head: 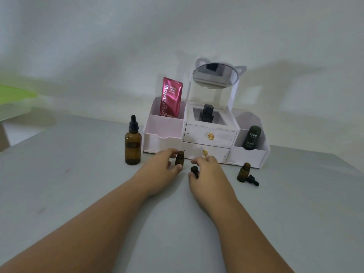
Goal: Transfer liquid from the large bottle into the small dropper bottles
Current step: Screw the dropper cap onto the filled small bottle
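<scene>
The large amber bottle [133,146] stands upright on the table, left of my hands, with its black dropper cap on. My left hand [161,170] grips a small amber dropper bottle [179,158] that stands upright and has no cap. Just to its right, my right hand [206,174] pinches a black dropper cap [195,171] close to the table. A second small amber bottle [243,172] stands open further right. Its black dropper cap [253,180] lies on the table beside it.
A white cosmetic organizer [204,138] with drawers and a round mirror stands right behind my hands. It holds a pink sachet [171,97], a black bottle [206,113] and a dark tube [252,137]. The grey table [78,184] runs left and toward me.
</scene>
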